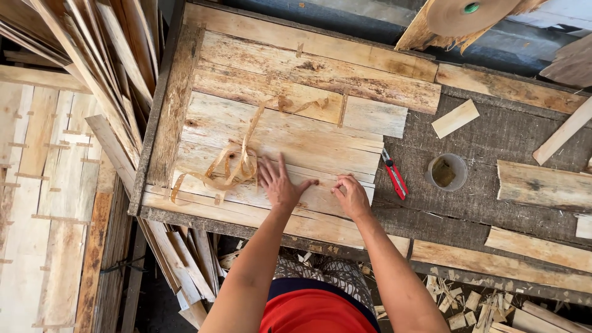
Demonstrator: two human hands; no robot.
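Rough, dark boards make up the bench (493, 142), its near edge littered with wood chips and offcuts that have dropped toward the floor. Closest to the camera, two bare forearms reach forward over that edge onto a sheet of thin veneer strips (290, 132) laid side by side across the left half of the bench.

The left hand (279, 183) lies flat and fully spread, palm down, fingers fanned, pressing on the near strips without gripping anything. The right hand (351, 195) sits just beside it, fingers curled and pinched together at the seam where two strips meet near the sheet's right edge; whether something small sits between thumb and fingers I cannot tell.

To do this well, I judge the flat hand should keep steady downward pressure so the strips do not slide or overlap, while the pinching hand works along the joint with edges kept butted and flush.

Just left of the spread hand, a loose tangle of curled tape ribbon (231, 163) lies on the sheet. To the right sit a red utility knife (394, 174) and, near it, a small clear cup (446, 171). Farther off, a small wood block (455, 118) rests on the bench, and a brown tape roll (472, 13) hangs above the far edge. Stacked veneer (43, 185) fills the left side.
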